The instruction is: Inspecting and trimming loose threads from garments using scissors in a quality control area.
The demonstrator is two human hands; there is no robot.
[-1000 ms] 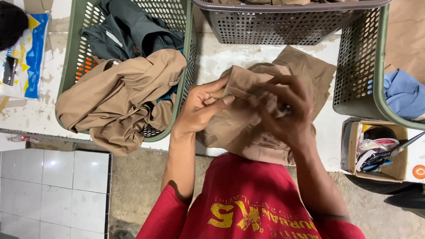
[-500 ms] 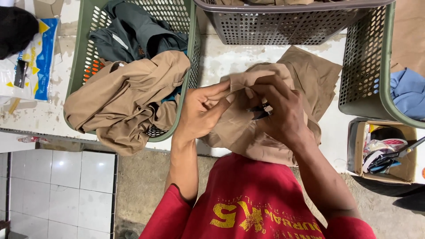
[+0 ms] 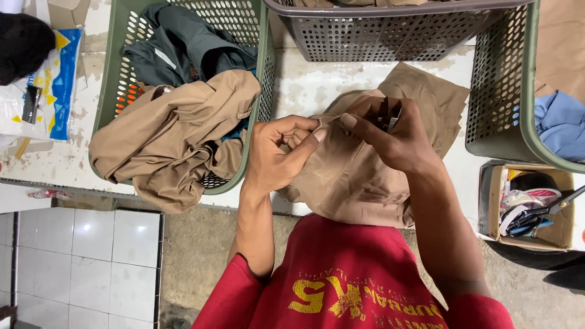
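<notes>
Right now both hands work at the top edge of a tan garment [image 3: 353, 176] that lies bunched on the white tabletop [image 3: 304, 85] just in front of the person's red shirt [image 3: 347, 280]. The left hand [image 3: 277, 152] has its grip closed on a fold of the cloth, thumb and forefinger pinching the edge. The right hand [image 3: 396, 137] meets it from the other side, forefinger pressed to the same edge, while its other fingers are clamped around a small dark snipping tool [image 3: 387, 113] whose tips stick up above the knuckles. Whether the tool's blades are apart or together cannot be told.

To the left, a green plastic basket [image 3: 259, 36] holds a dark green garment [image 3: 189, 49] and a second tan garment [image 3: 170, 134] that spills over its rim. A grey basket [image 3: 390, 30] stands beyond the hands, and another green basket [image 3: 499, 91] on the right holds blue cloth [image 3: 560, 122]. Below that basket, a small cardboard box [image 3: 493, 207] contains scissors and tape rolls.
</notes>
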